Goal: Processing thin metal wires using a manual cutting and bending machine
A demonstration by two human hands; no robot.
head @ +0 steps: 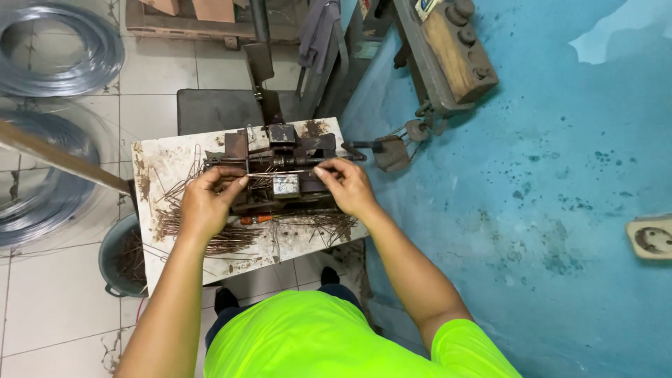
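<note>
Both hands were pinching a thin wire rod (280,172), left hand (206,203) at one end, right hand (348,185) at the other. It lay across the rusty metal jig (280,164) on the worktop (157,157).

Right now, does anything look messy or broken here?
Yes. The white table is rusty and stained, with loose wires scattered over it, under the left hand. The blue wall has peeling, blotchy paint. Both hands, right hand too, hold a thin wire.

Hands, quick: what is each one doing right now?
Left hand: closed, pinching the left end of a thin metal wire over the small machine.
Right hand: closed, pinching its right end.
</note>
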